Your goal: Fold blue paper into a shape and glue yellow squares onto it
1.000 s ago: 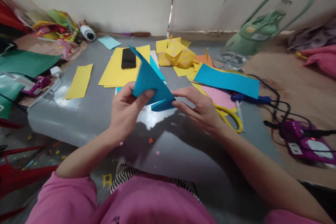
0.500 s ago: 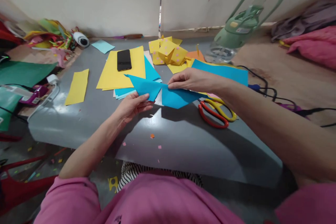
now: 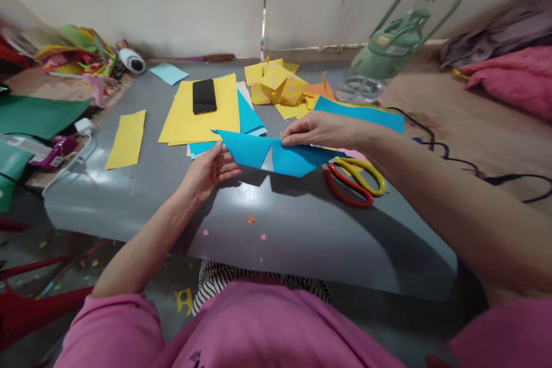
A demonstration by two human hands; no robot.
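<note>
A folded piece of blue paper [image 3: 297, 161], with a pale notch near its middle, is held up above the table. My right hand [image 3: 313, 129] pinches its upper edge between thumb and fingers. At the paper's left end is my left hand [image 3: 211, 169], its fingers stretched out and apart; the paper's end overlaps it, and whether they touch is hard to tell. Scissors [image 3: 351, 184] with one red and one yellow handle lie under and right of the paper, their blades mostly hidden.
Behind the paper, a black phone [image 3: 204, 96] rests on yellow sheets [image 3: 181, 121]. Yellow dotted folded paper [image 3: 278, 83] sits at the back. A green-topped water bottle [image 3: 383, 52] stands back right. Farther left lie a yellow strip [image 3: 126, 139] and a white charger [image 3: 85, 126].
My left hand has moved slightly left, its thumb no longer pressing on the paper's front and its fingers spreading. The blue paper has shifted a little right, still pinched by my right hand.
</note>
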